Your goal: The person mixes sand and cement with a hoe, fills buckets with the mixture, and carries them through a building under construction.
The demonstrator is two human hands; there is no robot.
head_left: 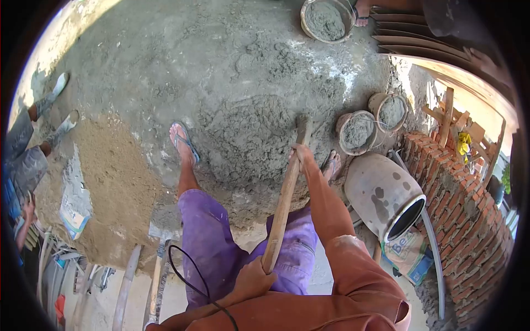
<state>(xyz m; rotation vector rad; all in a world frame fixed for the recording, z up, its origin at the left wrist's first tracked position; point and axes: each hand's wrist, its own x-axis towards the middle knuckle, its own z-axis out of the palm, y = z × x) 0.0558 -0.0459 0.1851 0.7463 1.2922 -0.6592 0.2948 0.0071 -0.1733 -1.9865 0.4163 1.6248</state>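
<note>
A hoe with a long wooden handle slants up and away from my body. My left hand is closed round the near end of its handle, in front of my purple trousers. Farther up, my right hand grips the handle close to the head. The hoe's far end rests over a heap of wet grey mortar, and its blade cannot be seen. My sandalled feet stand on either side of the heap.
Two buckets of mortar stand right of the heap; another bucket is at the top beside a person's foot. A drum lies by a brick wall. Sand lies left, near another person's legs.
</note>
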